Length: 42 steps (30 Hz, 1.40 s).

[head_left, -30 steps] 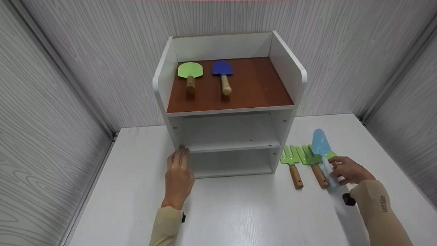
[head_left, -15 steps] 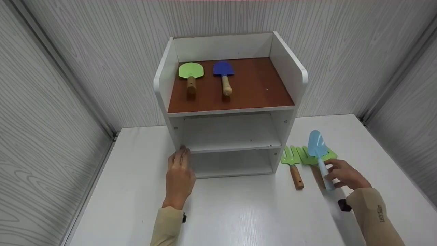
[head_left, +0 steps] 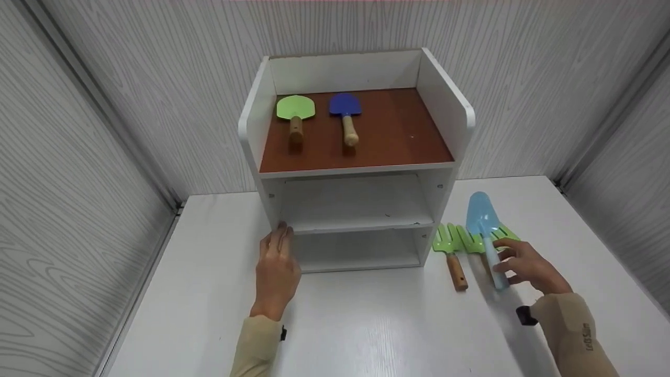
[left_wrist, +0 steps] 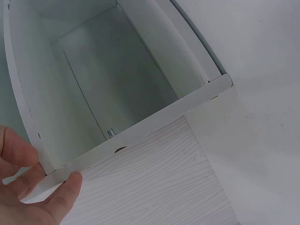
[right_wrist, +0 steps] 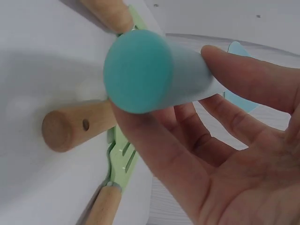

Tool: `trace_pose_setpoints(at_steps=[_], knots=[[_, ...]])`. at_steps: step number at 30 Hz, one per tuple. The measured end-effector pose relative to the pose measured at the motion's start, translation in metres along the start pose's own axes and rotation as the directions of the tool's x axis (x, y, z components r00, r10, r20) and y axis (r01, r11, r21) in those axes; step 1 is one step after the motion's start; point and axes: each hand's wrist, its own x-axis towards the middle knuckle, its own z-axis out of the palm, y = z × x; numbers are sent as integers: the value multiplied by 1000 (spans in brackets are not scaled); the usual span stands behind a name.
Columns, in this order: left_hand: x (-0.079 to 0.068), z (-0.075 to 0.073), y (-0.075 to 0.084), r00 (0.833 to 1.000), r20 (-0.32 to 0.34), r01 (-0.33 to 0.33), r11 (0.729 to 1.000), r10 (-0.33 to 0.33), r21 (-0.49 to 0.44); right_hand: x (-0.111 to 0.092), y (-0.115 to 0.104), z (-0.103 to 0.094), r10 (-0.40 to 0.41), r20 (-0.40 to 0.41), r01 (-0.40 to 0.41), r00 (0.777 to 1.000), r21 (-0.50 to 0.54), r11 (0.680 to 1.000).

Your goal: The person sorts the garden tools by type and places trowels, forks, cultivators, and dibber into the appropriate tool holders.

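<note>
In the head view, my right hand (head_left: 528, 267) holds a light blue trowel (head_left: 481, 212) by its handle, blade pointing away, over several green tools. The right wrist view shows the teal butt of the trowel's handle (right_wrist: 138, 70) between thumb and fingers. Below it lie a green hand fork (head_left: 457, 271) with a wooden handle, a second green fork (head_left: 469, 241) partly covered, and another green tool (head_left: 506, 233) mostly hidden. My left hand (head_left: 276, 269) grips the front edge of the left side panel of a white shelf unit (head_left: 356, 230); its fingertips bracket the panel (left_wrist: 70, 166).
On the unit's brown top (head_left: 403, 131) lie a green shovel (head_left: 296, 107) with a wooden handle and a blue shovel (head_left: 345, 104), side by side at the left and middle. The unit stands on a white table (head_left: 366, 324), with grey wood-grain walls (head_left: 157, 78) around.
My right hand has moved left with the light blue trowel, which now covers more of the second fork. The left hand keeps its place on the shelf unit.
</note>
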Motion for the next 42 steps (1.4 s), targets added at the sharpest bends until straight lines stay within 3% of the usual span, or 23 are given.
trace_pose_setpoints(at_steps=[18, 42], knots=[[3, -3, 2, 1000, -1, -3, 1000, 3, -12, -18, -15, 13, -157, -48, 159, 986, 40, 987], [0, -3, 4, 1000, 7, 11, 1000, -11, -17, -28, -20, 23, -259, -101, 259, 961, -16, 966]])
